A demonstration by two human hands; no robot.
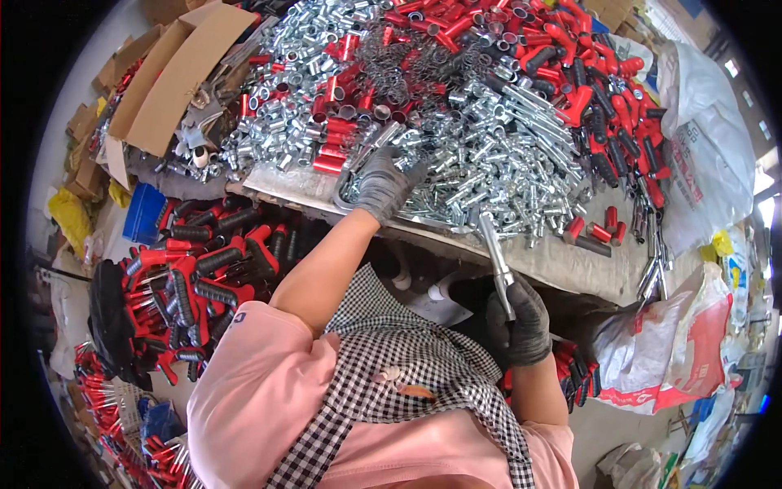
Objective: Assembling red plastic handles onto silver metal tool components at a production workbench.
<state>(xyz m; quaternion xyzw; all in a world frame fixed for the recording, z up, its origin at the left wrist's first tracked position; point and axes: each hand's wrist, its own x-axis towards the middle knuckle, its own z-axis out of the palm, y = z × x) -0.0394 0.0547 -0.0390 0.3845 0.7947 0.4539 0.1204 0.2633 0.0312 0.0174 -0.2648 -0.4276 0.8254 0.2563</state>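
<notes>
My right hand [525,322], in a dark grey glove, is closed round a shiny metal rod with a thicker sleeve [497,253]. The rod tilts up and away, its far end near the table's front edge. Further left, my left hand [387,189], in a grey glove, reaches over the edge with its fingers curled down among small metal fittings. What those fingers hold, if anything, is hidden. Beside it lie a heap of small silver fittings [481,171] and some red tubes [330,159]. Dark coil springs [407,65] lie behind.
Silver sleeves [285,106] fill the table's left side. Long metal rods [538,122] and red-and-black handles [603,122] lie to the right. More red-and-black handled tools [195,285] are piled below left. A cardboard box [175,81] stands at far left, white sacks [709,147] at right.
</notes>
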